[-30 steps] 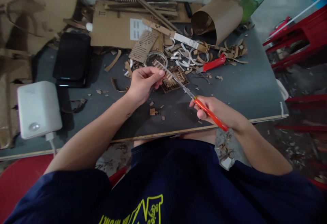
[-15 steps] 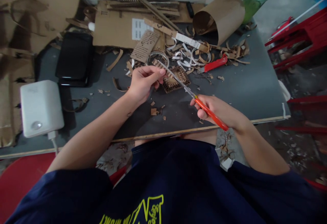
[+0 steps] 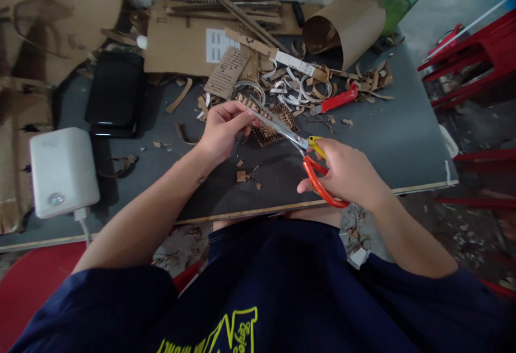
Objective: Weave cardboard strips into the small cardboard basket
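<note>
And this cardboard strip [image 3: 246,101] looks light, crushable, best held at its six-o'clock edge, where the left hand [image 3: 221,134] pinches, right hand [image 3: 350,169] gripping scissors [image 3: 282,128]!

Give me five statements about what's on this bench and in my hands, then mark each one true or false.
1. The right hand holds the scissors. True.
2. Both scissor handles are the same colour. False: one is yellow, the other orange-red.
3. The left hand holds a ridged cardboard strip. True.
4. The red cutter lies inside the cardboard tube. False: it is outside the tube, on the side nearer the person.
5. A cable is attached to the white device. True.
</note>
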Demonstrator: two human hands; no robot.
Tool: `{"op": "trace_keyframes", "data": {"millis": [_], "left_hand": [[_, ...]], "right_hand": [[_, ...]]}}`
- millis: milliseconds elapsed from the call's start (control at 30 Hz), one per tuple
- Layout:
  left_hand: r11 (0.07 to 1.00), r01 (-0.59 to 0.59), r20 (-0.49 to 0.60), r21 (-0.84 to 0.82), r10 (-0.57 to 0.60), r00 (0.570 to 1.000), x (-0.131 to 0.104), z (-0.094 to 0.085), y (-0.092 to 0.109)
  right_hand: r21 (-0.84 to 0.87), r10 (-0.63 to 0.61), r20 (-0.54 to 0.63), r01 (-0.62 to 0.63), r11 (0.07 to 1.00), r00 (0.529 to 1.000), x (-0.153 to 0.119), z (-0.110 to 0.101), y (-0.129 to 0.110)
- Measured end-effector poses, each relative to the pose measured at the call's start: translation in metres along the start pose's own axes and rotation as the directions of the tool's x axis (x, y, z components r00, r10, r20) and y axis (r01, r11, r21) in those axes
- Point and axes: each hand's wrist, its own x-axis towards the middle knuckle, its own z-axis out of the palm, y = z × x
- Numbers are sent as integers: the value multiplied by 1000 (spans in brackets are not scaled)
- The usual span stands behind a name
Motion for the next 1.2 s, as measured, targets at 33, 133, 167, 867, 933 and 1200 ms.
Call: {"op": "trace_keyframes", "data": {"millis": [33,133,167,867,933,1200], "left_hand": [[1000,-8,6,-1,8,1000,0,0,0],[1000,-21,40,-7,21,999,0,-2,-1],[1000,-22,52,-4,22,998,0,-3,-2],[1000,-22,91,3,21,996,-1,3,-2],[1000,-13,66,17,12,998,-2,4,0],[998,54,30,42,-56,998,-2,1,-2]], "right_hand": [[-9,-5,-30,4,1000,1000,0,1,1],[26,-2,-33,3,1000,999,3,4,3],[46,6,-13,-5,999,1000,3,4,3],[-123,-50,-25,47,991,998,-2,7,4],[-125,-88,-55,81,989,995,-2,8,4],[-60,-49,52,52,997,997,0,4,0]]}}
